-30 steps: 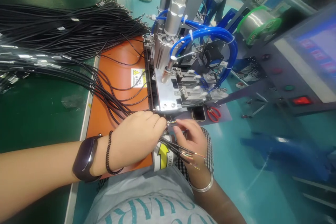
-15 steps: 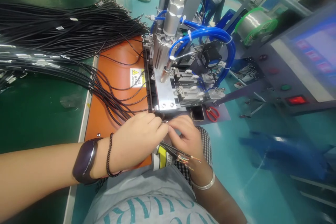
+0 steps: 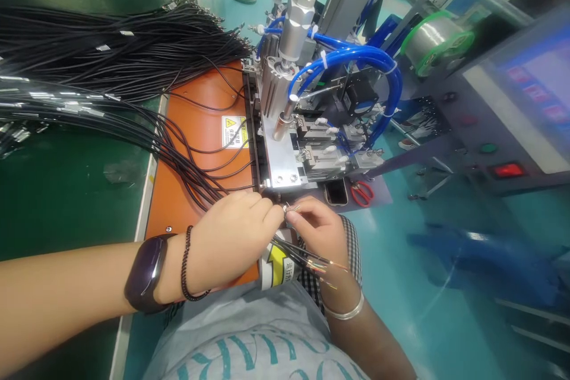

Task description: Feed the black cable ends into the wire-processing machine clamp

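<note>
My left hand [image 3: 238, 231] is closed around a bundle of black cables [image 3: 196, 175] that runs in from the left over the orange plate. Below that hand, the stripped cable ends [image 3: 314, 261] stick out to the right, with thin coloured wires and bare copper tips showing. My right hand [image 3: 318, 228] pinches the fine wires [image 3: 291, 208] of one cable end between thumb and index finger, right beside my left fingertips. Just beyond both hands stands a metal machine [image 3: 285, 154] with cylinders and clamps; several single cables lead into its left edge.
Many black cables [image 3: 111, 53] are piled at the left on a green table [image 3: 66, 202]. Blue air hoses [image 3: 387, 71] loop over the machine. A phone [image 3: 336, 192] and red-handled scissors [image 3: 362, 193] lie behind my right hand. A control panel [image 3: 512, 130] and wire spool [image 3: 436, 41] stand at right.
My right fingers have shifted slightly at the cable end, and its thin wires now show spread above the fingertips. My left hand stays almost in place. The view has moved a little.
</note>
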Tool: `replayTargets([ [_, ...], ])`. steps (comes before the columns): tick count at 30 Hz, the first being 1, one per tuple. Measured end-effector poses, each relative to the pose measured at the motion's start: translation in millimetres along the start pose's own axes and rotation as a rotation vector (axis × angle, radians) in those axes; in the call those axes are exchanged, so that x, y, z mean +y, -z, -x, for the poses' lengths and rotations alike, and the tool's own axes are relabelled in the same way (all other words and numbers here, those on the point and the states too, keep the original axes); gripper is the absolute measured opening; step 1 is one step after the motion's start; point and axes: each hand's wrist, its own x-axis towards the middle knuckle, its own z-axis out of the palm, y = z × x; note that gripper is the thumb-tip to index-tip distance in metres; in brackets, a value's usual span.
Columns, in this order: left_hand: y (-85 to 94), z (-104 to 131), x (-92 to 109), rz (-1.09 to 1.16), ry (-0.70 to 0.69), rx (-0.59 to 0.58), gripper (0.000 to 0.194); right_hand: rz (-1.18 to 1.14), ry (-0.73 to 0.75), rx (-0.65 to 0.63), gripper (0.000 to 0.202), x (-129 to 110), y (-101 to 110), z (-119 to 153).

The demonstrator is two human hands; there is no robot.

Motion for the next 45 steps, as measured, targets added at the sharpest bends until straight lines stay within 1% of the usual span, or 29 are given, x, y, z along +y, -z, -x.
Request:
replayTargets([
  [2,3.2,0.9,4.2,0.003,0.025,-0.066,0.017,0.001,-0.021,0.011,0.009,0.8,-0.3,0.2],
  [5,7.7,2.5,9.1,-0.035,0.088,-0.161,0.038,0.028,-0.102,-0.023,0.014,3.1,1.7,-0.8],
  [6,8.5,2.8,9.4,-0.045,0.091,-0.178,0.042,0.032,-0.139,-0.043,0.015,4.2,3.0,-1.5],
  [9,7.6,2.2,5.2,-0.037,0.047,-0.192,0.041,0.040,-0.234,-0.068,0.017,8.1,8.4,-4.3],
  [15,-0.9,-2.7,-4.9,-0.020,0.012,-0.150,0.032,0.017,-0.323,-0.069,0.013,15.6,16.9,-6.9],
  [25,-2.0,-4.6,-5.2,-0.038,-0.008,-0.119,0.031,0.017,-0.319,-0.079,0.010,22.2,12.4,-9.9],
  [32,-1.0,-4.8,-4.9,-0.067,-0.020,-0.130,0.029,-0.018,-0.301,-0.046,0.010,27.5,9.4,-9.7],
  [35,-1.1,-5.0,-5.1,-0.070,-0.017,-0.153,0.031,-0.060,-0.271,-0.012,0.013,27.1,9.2,-8.2],
  [39,-1.2,-5.6,-3.7,-0.067,0.003,-0.209,0.038,-0.049,-0.217,0.017,0.012,23.8,8.7,-7.8],
  [42,-1.3,-6.2,-2.1,-0.070,0.013,-0.252,0.039,-0.026,-0.230,0.011,0.012,22.3,7.9,-8.9],
  [45,-2.1,-6.5,-0.4,-0.086,0.022,-0.262,0.040,-0.017,-0.285,-0.011,0.013,22.8,6.8,-10.2],
])
